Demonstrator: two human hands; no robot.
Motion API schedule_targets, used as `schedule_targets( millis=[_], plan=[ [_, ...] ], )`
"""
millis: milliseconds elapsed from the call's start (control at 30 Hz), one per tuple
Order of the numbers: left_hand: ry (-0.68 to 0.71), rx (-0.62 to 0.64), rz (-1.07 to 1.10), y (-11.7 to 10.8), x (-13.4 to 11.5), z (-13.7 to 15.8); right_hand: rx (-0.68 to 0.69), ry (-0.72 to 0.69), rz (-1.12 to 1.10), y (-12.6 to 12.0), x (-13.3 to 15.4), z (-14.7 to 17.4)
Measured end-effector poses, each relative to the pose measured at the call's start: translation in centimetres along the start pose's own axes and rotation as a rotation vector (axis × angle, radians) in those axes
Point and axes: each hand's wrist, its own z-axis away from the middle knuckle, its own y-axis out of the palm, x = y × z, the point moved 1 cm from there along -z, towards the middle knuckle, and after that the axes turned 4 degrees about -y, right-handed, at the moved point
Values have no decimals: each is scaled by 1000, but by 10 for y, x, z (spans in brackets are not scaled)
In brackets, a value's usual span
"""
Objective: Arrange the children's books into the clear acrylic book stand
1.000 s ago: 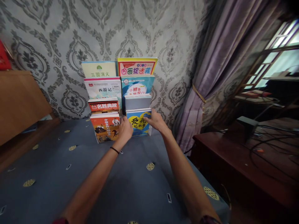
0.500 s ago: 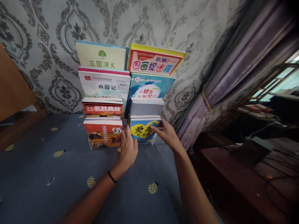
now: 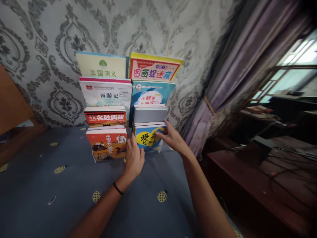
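A blue book with a yellow patch [image 3: 146,140] stands upright at the front of the right column of a book rack. My right hand [image 3: 176,140] grips its right edge, the thumb on the cover and the fingers partly hidden behind it. At its left edge is my left hand [image 3: 134,155], fingers reaching into the gap between the columns and thumb near the cover's lower corner; together the hands hold the book from both sides. Left of that gap stands an orange book [image 3: 107,143]. A grey-covered book [image 3: 150,115] rises just behind the blue one.
Behind stand a teal book [image 3: 153,92], a yellow-edged picture book [image 3: 156,67], a white book [image 3: 106,92], a cream book [image 3: 102,66] and a red book [image 3: 105,117]. The patterned wall [image 3: 148,26] backs them. A curtain [image 3: 218,82] and a dark red cabinet [image 3: 237,168] flank the right.
The view has shifted a little, so the books appear slightly further left. Both hands stay at the sides of the blue book.
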Motion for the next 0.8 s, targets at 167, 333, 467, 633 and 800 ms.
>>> schedule_targets(
  millis=[167, 333, 467, 633, 800],
  plan=[
    [32, 24, 23, -2, 4, -1, 32, 46, 72, -5, 15, 2],
    [31, 17, 66, -3, 6, -3, 18, 47, 127, -2, 16, 4],
    [14, 10, 55, -1, 5, -3, 7, 28, 176, -2, 14, 5],
    [-4, 0, 52, 0, 3, -3, -17, 12, 203, -2, 12, 7],
    [-9, 18, 56, -1, 2, -5, -7, 27, 200, 0, 13, 7]
  ],
)
